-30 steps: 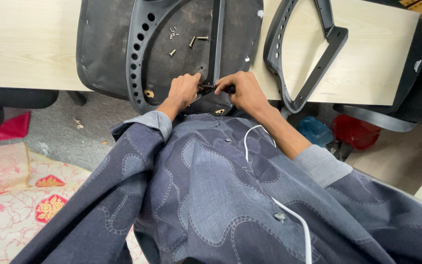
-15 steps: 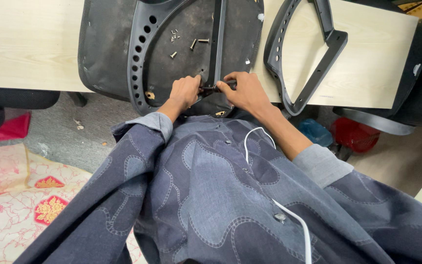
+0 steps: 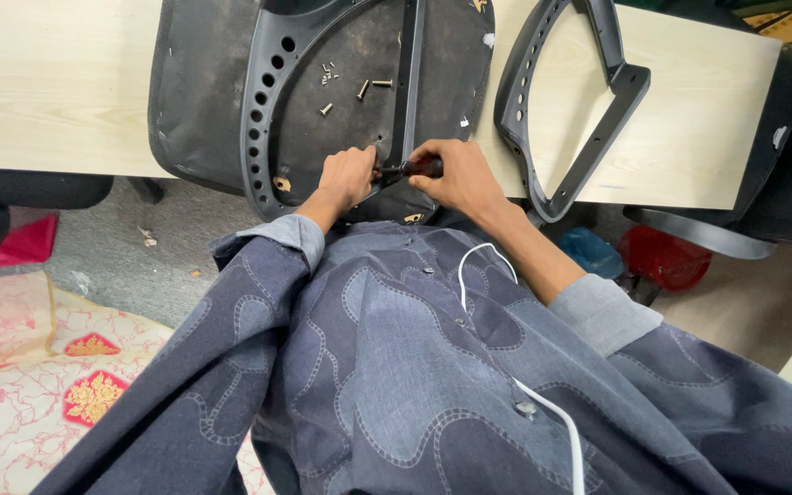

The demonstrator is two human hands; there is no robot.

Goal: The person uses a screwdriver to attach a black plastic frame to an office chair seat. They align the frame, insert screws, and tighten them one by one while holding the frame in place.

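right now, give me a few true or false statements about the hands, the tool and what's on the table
1. The right hand grips a dark-handled screwdriver. True.
2. The left hand rests on the floor mat. False: it is at the screwdriver's tip end, against the upturned chair seat.
3. Loose screws lie on the seat's underside. True.
4. The black armrest frame is held in the right hand. False: it lies untouched on the light wooden table.
5. A white cable runs across the person's jacket. True.
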